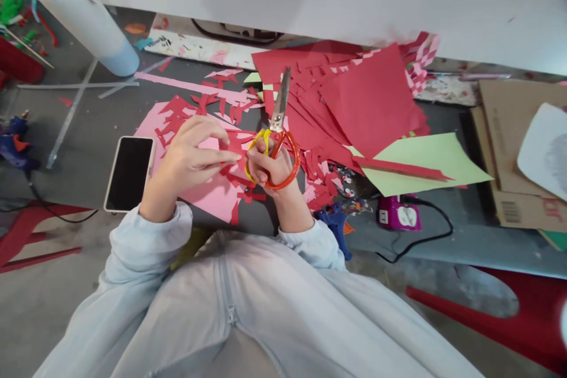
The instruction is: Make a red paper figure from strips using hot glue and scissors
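Observation:
My right hand [270, 168] is closed through the yellow and red-orange handles of a pair of scissors [279, 109], whose blades point away from me and look closed. My left hand [192, 150] pinches a small piece of red paper [233, 144] right beside the scissor handles. Both hands hover over a pink sheet [212, 192] strewn with red paper scraps [199, 106]. A pile of red paper sheets [354, 94] lies just beyond the scissors.
A phone [130, 172] lies face up left of my left hand. A light green sheet [425, 162], a blue glue gun [335, 221], a pink device with a black cable [398, 215], cardboard [518, 147] and a white bottle [84, 12] surround the work spot.

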The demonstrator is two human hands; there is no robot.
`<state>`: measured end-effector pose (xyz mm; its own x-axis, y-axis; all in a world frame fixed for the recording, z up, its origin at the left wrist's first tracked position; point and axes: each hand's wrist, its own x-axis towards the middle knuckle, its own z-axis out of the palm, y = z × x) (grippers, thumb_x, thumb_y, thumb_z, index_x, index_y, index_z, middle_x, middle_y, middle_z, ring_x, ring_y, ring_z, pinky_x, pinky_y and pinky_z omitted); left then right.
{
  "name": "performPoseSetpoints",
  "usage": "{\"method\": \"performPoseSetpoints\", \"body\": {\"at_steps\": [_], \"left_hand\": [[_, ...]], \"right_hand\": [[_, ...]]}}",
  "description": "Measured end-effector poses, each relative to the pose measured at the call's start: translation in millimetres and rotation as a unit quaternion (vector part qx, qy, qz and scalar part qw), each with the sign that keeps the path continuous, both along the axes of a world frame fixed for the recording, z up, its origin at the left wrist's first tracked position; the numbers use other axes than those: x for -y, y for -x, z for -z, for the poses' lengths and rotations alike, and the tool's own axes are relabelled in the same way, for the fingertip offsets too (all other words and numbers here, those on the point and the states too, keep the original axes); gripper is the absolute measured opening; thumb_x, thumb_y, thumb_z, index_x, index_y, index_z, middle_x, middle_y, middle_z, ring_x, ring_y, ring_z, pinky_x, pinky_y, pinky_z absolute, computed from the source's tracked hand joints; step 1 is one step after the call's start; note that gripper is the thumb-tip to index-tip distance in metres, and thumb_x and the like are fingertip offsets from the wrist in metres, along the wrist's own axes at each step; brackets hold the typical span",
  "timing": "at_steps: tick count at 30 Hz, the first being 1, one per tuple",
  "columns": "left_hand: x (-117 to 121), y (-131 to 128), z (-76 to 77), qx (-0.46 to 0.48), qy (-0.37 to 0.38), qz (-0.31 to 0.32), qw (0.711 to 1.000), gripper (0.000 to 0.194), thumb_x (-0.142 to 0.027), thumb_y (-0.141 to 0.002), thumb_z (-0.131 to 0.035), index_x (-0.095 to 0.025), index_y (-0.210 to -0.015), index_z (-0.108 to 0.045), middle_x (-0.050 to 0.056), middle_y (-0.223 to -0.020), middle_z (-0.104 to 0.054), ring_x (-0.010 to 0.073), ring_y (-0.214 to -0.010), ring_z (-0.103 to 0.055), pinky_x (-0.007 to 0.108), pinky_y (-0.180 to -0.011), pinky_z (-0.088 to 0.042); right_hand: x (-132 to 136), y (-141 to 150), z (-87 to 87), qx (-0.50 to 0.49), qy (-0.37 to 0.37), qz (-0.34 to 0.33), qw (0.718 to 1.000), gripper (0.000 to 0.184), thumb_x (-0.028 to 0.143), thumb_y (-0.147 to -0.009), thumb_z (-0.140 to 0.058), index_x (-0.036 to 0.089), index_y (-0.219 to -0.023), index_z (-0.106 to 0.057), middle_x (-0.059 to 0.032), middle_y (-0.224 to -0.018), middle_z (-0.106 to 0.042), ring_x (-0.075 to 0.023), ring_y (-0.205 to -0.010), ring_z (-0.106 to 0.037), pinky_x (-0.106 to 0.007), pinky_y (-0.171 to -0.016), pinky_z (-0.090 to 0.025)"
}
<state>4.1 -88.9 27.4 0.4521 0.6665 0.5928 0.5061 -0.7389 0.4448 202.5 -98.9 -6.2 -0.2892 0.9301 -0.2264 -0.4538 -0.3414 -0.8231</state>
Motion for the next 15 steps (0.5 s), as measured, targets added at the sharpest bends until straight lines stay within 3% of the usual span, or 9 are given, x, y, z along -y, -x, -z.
{"method": "performPoseSetpoints", "body": {"at_steps": [3,6,10,12,15], "left_hand": [[10.4,-0.2,3.5,0.054,0.107,-0.089,0.989,0.028,-0.037,-0.088,-0.067,-0.034,-0.115,-0.074,0.007,-0.122,-0.069,0.0236,-0.112,-0.063,0.042,-0.102,-0.049],[20.4,-4.9,9.8,0.185,0.261,-0.17,0.932,0.051,-0.052,-0.091,-0.06,-0.025,-0.134,-0.062,0.01,-0.126,-0.067,0.0228,-0.114,-0.064,0.038,-0.097,-0.054],[28.7,-15.7,10.8,0.291,0.453,-0.177,0.824,0.052,-0.064,-0.084,-0.063,-0.018,-0.107,-0.071,0.007,-0.095,-0.073,0.0187,-0.088,-0.069,0.029,-0.076,-0.056],[29.9,-19.4,7.7,0.301,0.485,-0.166,0.804,0.045,-0.058,-0.074,-0.077,-0.017,-0.09,-0.072,0.004,-0.083,-0.071,0.0151,-0.074,-0.066,0.025,-0.066,-0.053],[29.2,-21.0,3.2,0.289,0.488,-0.175,0.805,0.035,-0.043,-0.063,-0.087,-0.014,-0.072,-0.069,0.001,-0.069,-0.066,0.0105,-0.062,-0.058,0.022,-0.057,-0.046]], "right_hand": [[-0.2,0.2,0.5,0.041,-0.005,0.028,0.999,0.049,0.04,-0.064,-0.083,0.027,-0.072,-0.037,0.0117,-0.052,-0.056,-0.004,-0.029,-0.035,-0.021,-0.029,-0.029],[1.3,1.7,0.2,0.094,-0.016,0.057,0.994,0.048,0.043,-0.065,-0.08,0.027,-0.074,-0.035,0.0085,-0.065,-0.066,-0.0039,-0.031,-0.036,-0.023,-0.031,-0.03],[4.7,4.3,-1.8,0.128,-0.033,0.066,0.989,0.049,0.042,-0.066,-0.081,0.027,-0.076,-0.035,0.0089,-0.064,-0.065,-0.0044,-0.031,-0.038,-0.023,-0.032,-0.028],[6.4,4.8,-1.8,0.147,-0.046,0.064,0.986,0.049,0.042,-0.067,-0.082,0.027,-0.076,-0.036,0.0085,-0.064,-0.065,-0.0048,-0.032,-0.039,-0.024,-0.033,-0.03],[8.3,4.3,1.7,0.162,-0.076,0.062,0.982,0.045,0.047,-0.07,-0.08,0.027,-0.077,-0.041,0.0087,-0.061,-0.062,-0.0065,-0.034,-0.041,-0.025,-0.035,-0.032]]}}
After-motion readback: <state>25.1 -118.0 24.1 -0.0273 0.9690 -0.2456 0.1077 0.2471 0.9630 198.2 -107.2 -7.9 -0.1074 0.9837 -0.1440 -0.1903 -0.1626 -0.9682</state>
